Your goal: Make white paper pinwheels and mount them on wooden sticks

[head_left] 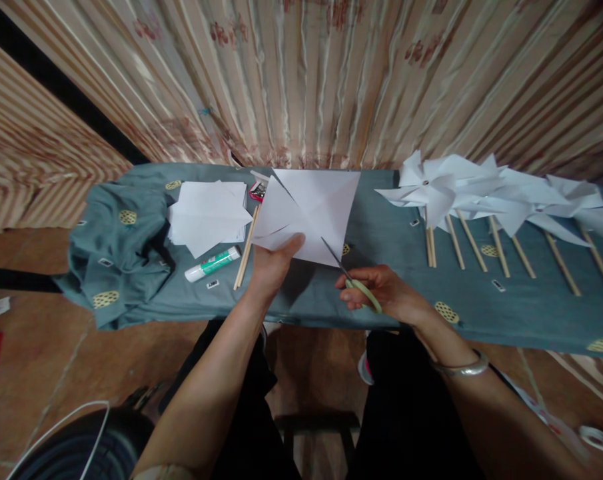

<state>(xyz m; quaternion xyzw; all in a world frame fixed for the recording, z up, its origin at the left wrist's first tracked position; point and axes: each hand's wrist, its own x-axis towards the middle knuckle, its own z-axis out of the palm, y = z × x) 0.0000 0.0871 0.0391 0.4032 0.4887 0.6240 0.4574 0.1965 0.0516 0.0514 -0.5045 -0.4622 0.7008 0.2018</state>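
A square sheet of white paper (326,200) is held up over the cloth-covered table, with slits running in from its corners on the left side. My left hand (276,263) is closed on its lower left edge, thumb on top. In my right hand (381,290) is a pair of scissors (364,291) with light green handles. Their dark blades lie at the sheet's lower right corner, pointing toward its middle; how far they stand apart is hard to see. Left of the sheet are thin wooden sticks (244,257) and a glue stick (214,264).
A stack of white paper (208,213) lies at the left, near a small red-and-silver item (257,191). Several paper pinwheels (431,190) on wooden sticks lie along the right. The grey-green cloth (301,303) is bunched at the left end. A pleated curtain (321,87) hangs behind.
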